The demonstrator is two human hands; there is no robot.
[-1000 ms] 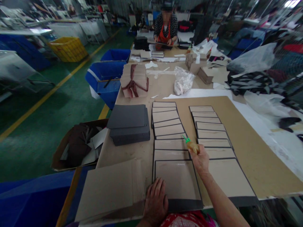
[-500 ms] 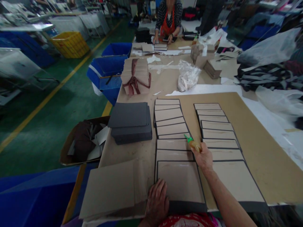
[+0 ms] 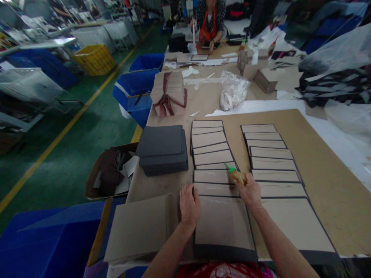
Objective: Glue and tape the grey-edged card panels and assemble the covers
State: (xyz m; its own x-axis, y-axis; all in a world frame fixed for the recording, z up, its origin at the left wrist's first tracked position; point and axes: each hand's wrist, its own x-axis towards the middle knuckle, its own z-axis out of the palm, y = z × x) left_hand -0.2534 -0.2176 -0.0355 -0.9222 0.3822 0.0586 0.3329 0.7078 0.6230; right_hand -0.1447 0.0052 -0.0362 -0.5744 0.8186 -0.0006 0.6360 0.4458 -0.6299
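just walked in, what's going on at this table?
A person's right hand grips a small bottle, its green nozzle pointing over the left row of dark-edged tan panels; whether the tip touches is hard to tell. Their left hand is at that row's left edge. A second row of panels lies to the right, a stack of dark sheets to the left. Farther back, a co-worker in an orange apron handles other pieces.
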